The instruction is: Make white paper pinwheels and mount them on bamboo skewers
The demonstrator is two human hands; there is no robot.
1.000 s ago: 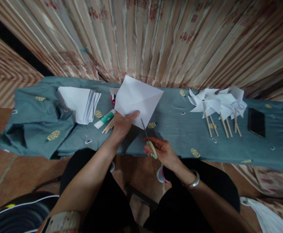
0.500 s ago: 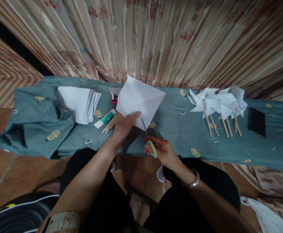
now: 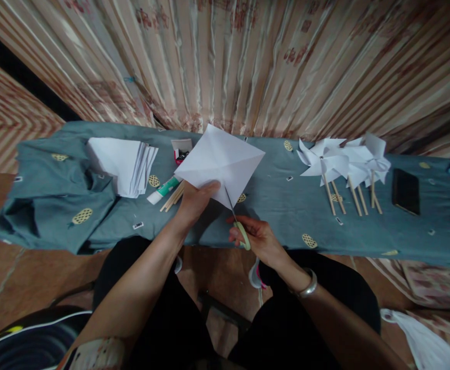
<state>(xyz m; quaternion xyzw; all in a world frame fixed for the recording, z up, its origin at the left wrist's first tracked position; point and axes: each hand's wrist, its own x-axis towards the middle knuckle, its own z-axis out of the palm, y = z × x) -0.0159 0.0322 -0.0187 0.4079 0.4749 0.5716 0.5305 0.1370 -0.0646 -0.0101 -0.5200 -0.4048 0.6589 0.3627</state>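
A square sheet of white paper (image 3: pixel 225 159) with crease lines is held up over the cloth, one corner toward me. My left hand (image 3: pixel 197 201) grips its lower left edge, thumb on top and the other fingers hidden beneath. My right hand (image 3: pixel 256 236) holds scissors (image 3: pixel 242 234) with light green handles, fingers through the loops. The blades meet the paper at its near corner and point toward the middle. Under and beside my left hand lie several wooden sticks (image 3: pixel 171 199) and a green and white glue tube (image 3: pixel 163 190).
A stack of white paper (image 3: pixel 119 164) lies at the left, and a small red box (image 3: pixel 181 153) stands open behind the sheet. Several paper pinwheels (image 3: pixel 336 160) on sticks lie at the right beside a black phone (image 3: pixel 406 191). A curtain (image 3: pixel 225 67) hangs behind the cloth-covered table (image 3: pixel 271 226).
The paper has turned and flattened slightly, its left corner swinging out to the left and nearer me. My right hand and the scissors stay at nearly the same place.
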